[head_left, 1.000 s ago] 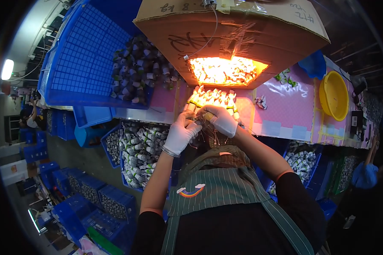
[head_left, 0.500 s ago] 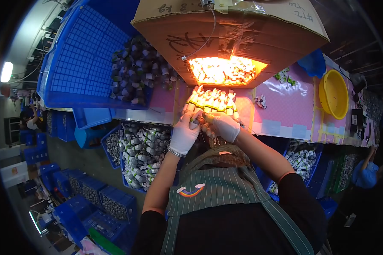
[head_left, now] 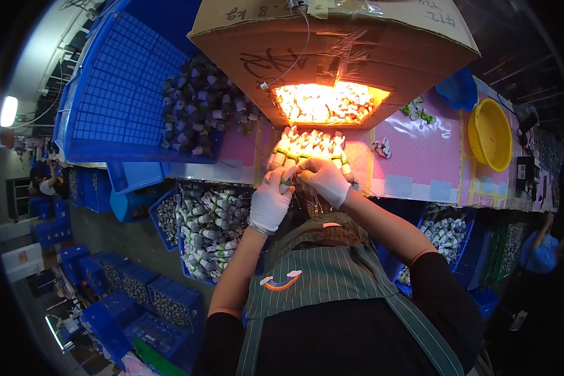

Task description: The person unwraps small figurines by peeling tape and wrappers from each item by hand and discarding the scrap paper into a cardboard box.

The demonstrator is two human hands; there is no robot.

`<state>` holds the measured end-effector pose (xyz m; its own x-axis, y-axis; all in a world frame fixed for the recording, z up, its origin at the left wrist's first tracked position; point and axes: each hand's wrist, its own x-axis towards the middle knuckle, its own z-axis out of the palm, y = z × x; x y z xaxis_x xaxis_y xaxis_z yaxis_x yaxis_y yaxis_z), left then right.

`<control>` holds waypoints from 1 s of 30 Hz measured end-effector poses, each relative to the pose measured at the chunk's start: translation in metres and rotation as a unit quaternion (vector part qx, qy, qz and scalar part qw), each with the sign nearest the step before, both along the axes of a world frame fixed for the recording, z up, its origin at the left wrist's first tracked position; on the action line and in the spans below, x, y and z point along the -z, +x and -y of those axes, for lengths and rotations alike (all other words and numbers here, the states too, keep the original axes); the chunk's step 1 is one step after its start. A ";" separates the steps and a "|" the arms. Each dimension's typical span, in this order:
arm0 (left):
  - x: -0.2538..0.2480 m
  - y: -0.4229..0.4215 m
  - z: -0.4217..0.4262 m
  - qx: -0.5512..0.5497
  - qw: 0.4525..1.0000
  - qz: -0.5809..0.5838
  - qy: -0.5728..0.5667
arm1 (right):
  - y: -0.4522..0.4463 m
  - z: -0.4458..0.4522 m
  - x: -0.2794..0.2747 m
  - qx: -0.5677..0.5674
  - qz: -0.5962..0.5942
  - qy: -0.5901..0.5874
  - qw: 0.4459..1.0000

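- Left hand (head_left: pixel 270 204) pinching a small pale piece (head_left: pixel 287 178), right hand (head_left: pixel 328 180) curled beside it, its hold hidden!
- Piece sits just this side of the banded bundles (head_left: pixel 309 148), before the cardboard box (head_left: pixel 388 53).
- Steady left pinch, light right fingertips: that should serve best.

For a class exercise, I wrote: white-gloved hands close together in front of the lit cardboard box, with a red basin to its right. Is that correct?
Not quite: the basin is yellow, not red, as the head view shows. The rest stands: the white-gloved left hand and right hand are close together in front of the lit cardboard box.
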<state>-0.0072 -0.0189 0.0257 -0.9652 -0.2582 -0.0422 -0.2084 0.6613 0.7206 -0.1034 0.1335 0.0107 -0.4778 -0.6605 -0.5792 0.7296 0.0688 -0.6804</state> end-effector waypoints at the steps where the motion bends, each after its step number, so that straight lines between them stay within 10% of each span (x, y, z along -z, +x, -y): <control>1: -0.001 0.001 -0.001 0.005 1.000 -0.005 -0.014 | 0.006 0.002 0.000 0.020 -0.236 0.075 0.969; 3: -0.004 0.000 -0.002 0.010 0.999 -0.009 -0.029 | 0.010 0.004 0.001 0.040 -0.458 0.145 0.876; 5: -0.006 -0.002 0.000 -0.070 0.905 0.170 0.385 | 0.009 0.005 0.006 0.036 -0.627 0.174 0.758; 9: 0.000 0.000 -0.003 -0.088 0.880 0.151 0.442 | 0.004 0.013 0.007 0.046 -0.615 0.163 0.770; 12: 0.006 -0.001 -0.001 -0.061 0.920 0.138 0.362 | -0.012 0.012 0.000 -0.019 -0.427 0.132 0.894; 18: 0.005 -0.003 -0.012 0.062 0.991 0.044 0.106 | -0.005 -0.012 0.020 -0.072 -0.481 0.162 0.858; 22: 0.009 -0.006 -0.022 0.107 0.983 0.099 0.115 | 0.001 -0.040 0.038 -0.066 -0.434 0.159 0.884; 25: 0.014 -0.012 -0.031 -0.014 0.917 0.225 0.329 | -0.022 -0.081 0.061 -0.027 -0.251 0.200 0.947; 26: 0.022 -0.013 -0.031 -0.030 0.896 0.212 0.389 | -0.043 -0.106 0.098 0.036 -0.579 0.230 0.781; 30: 0.026 -0.017 -0.031 -0.024 0.880 0.215 0.422 | -0.100 -0.182 0.117 0.064 -0.544 0.472 0.691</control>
<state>-0.0237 0.0122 0.0000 -0.8014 -0.0003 -0.5981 -0.5958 -0.0888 0.7982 -0.2036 0.3160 -0.1059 -0.9889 -0.1465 0.0253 -0.1378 0.8386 -0.5270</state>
